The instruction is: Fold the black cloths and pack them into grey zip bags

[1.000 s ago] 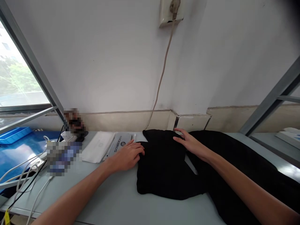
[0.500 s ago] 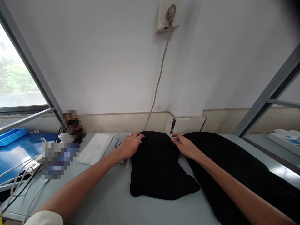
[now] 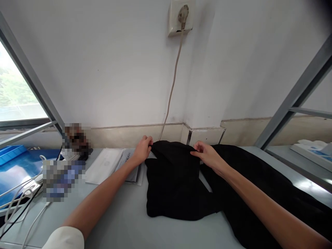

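A piece of black cloth (image 3: 178, 186) lies on the grey table, its far edge lifted between my two hands. My left hand (image 3: 143, 148) pinches the far left corner, fingers closed. At the far right corner, my right hand (image 3: 206, 154) grips the same cloth between thumb and fingers. The cloth's near part rests flat, and its lower right tip touches a larger black cloth (image 3: 249, 173) that spreads under my right forearm. What kind of garment either cloth is, I cannot tell.
Left of the cloth are a white packet (image 3: 103, 166) and a grey printed plastic bag (image 3: 133, 174). Cables and a power strip (image 3: 70, 154) lie farther left, near a blue tray (image 3: 11, 154). A socket (image 3: 181, 17) with a plugged cord is on the wall. Metal frame bars (image 3: 298, 93) slant at both sides.
Both hands have closed on the far corners of the smaller black cloth and raised that edge slightly. The left hand moved a little left and up. The view shifted slightly.
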A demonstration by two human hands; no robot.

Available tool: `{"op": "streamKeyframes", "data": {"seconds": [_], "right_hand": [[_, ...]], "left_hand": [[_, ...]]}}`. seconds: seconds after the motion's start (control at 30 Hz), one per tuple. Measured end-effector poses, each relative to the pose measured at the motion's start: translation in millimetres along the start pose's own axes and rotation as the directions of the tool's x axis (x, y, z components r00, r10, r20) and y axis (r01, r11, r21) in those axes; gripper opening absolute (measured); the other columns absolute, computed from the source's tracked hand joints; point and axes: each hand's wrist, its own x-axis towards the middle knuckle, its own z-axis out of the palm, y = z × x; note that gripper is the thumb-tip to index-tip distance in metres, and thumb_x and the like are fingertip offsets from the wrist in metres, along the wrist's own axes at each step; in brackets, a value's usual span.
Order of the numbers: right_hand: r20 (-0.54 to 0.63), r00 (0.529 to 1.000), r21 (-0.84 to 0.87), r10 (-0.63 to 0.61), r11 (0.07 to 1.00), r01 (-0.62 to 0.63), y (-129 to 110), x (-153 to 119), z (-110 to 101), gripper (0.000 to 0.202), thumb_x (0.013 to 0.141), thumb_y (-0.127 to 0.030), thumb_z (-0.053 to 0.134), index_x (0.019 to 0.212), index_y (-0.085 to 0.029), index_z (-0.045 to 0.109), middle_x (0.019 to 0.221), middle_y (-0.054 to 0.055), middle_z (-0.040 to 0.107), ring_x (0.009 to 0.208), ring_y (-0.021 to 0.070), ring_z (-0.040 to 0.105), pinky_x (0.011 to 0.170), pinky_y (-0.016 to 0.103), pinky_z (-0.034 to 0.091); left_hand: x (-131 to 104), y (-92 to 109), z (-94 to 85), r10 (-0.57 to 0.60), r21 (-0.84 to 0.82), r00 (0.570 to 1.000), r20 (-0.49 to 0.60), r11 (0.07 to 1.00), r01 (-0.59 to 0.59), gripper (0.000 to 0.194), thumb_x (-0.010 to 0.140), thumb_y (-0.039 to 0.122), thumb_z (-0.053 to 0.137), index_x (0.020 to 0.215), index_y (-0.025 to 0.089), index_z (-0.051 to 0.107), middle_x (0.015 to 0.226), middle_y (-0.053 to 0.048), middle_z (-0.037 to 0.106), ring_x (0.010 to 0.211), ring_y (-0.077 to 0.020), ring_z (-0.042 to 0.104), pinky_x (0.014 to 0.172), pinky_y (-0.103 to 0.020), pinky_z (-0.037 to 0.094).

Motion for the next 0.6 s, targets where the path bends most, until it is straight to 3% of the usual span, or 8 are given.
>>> {"op": "streamKeyframes", "data": {"seconds": [0.13, 0.2, 0.27, 0.37, 0.43, 0.5, 0.6], "right_hand": [[-0.071, 0.996, -0.116, -0.056, 0.992, 0.047, 3.4, 2.9, -2.8, 0.033, 0.079, -0.037, 0.067, 0.105, -0.026, 0.052, 0.093, 0.004, 0.058, 0.083, 0.0240, 0.058, 0.079, 0.038, 0.052], [-0.016, 0.993, -0.177, -0.113, 0.978, 0.109, 2.4, 1.1, -1.1, 0.026, 0.082, -0.035, 0.065, 0.105, -0.026, 0.056, 0.101, 0.006, 0.062, 0.094, 0.0268, 0.060, 0.091, 0.041, 0.052], [0.077, 0.984, -0.228, -0.161, 0.958, 0.175, 0.6, -2.5, 1.6, 0.016, 0.087, -0.034, 0.062, 0.101, -0.028, 0.063, 0.105, 0.007, 0.065, 0.102, 0.0289, 0.061, 0.100, 0.044, 0.049], [0.200, 0.965, -0.292, -0.173, 0.929, 0.227, -1.1, -9.4, 5.3, 0.024, 0.091, -0.041, 0.062, 0.111, -0.029, 0.070, 0.122, 0.009, 0.068, 0.119, 0.0350, 0.058, 0.110, 0.054, 0.042], [0.270, 0.951, -0.318, -0.152, 0.918, 0.237, -0.9, -13.9, 6.1, 0.040, 0.093, -0.050, 0.062, 0.127, -0.031, 0.068, 0.138, 0.011, 0.064, 0.128, 0.0390, 0.055, 0.112, 0.059, 0.039], [0.335, 0.933, -0.328, -0.131, 0.912, 0.246, -0.9, -17.5, 4.8, 0.059, 0.089, -0.061, 0.066, 0.140, -0.032, 0.062, 0.152, 0.012, 0.056, 0.138, 0.0421, 0.050, 0.115, 0.062, 0.037], [0.444, 0.893, -0.338, -0.079, 0.908, 0.249, -2.8, -21.6, 0.0, 0.100, 0.071, -0.072, 0.079, 0.157, -0.033, 0.047, 0.169, 0.013, 0.037, 0.154, 0.0452, 0.030, 0.122, 0.065, 0.027]], "left_hand": [[-1.7, 1.7, -15.6, 0.001, -0.024, 1.000, -0.004, 1.000, -0.001, 0.035, 0.082, 0.003, 0.061, 0.111, 0.022, 0.057, 0.113, -0.006, 0.052, 0.109, -0.0237, 0.055, 0.097, -0.039, 0.050], [-9.9, 10.5, -26.6, 0.036, -0.043, 0.999, 0.022, 0.998, -0.035, 0.040, 0.083, 0.003, 0.060, 0.118, 0.023, 0.057, 0.115, -0.007, 0.054, 0.113, -0.0253, 0.055, 0.100, -0.041, 0.050], [-26.2, 25.4, -37.2, 0.126, -0.097, 0.988, 0.089, 0.988, -0.118, 0.039, 0.091, 0.003, 0.051, 0.121, 0.026, 0.058, 0.119, -0.005, 0.058, 0.112, -0.0204, 0.059, 0.098, -0.034, 0.052], [-61.7, 51.2, -48.7, 0.368, -0.261, 0.904, 0.220, 0.915, -0.309, 0.033, 0.102, 0.019, 0.050, 0.133, 0.028, 0.056, 0.138, -0.006, 0.058, 0.126, -0.0209, 0.058, 0.110, -0.036, 0.046], [-85.8, 63.4, -53.0, 0.396, -0.283, 0.863, 0.313, 0.907, -0.313, 0.040, 0.104, 0.034, 0.056, 0.143, 0.031, 0.052, 0.154, -0.007, 0.050, 0.141, -0.0252, 0.049, 0.119, -0.043, 0.039], [-103.6, 68.5, -55.9, 0.385, -0.301, 0.821, 0.423, 0.914, -0.273, 0.061, 0.098, 0.051, 0.064, 0.153, 0.033, 0.045, 0.166, -0.009, 0.036, 0.153, -0.0324, 0.035, 0.124, -0.052, 0.032], [-113.8, 65.5, -59.6, 0.393, -0.339, 0.715, 0.578, 0.913, -0.228, 0.104, 0.080, 0.067, 0.078, 0.164, 0.038, 0.025, 0.175, -0.008, 0.012, 0.160, -0.0422, 0.007, 0.125, -0.068, 0.016]]}}
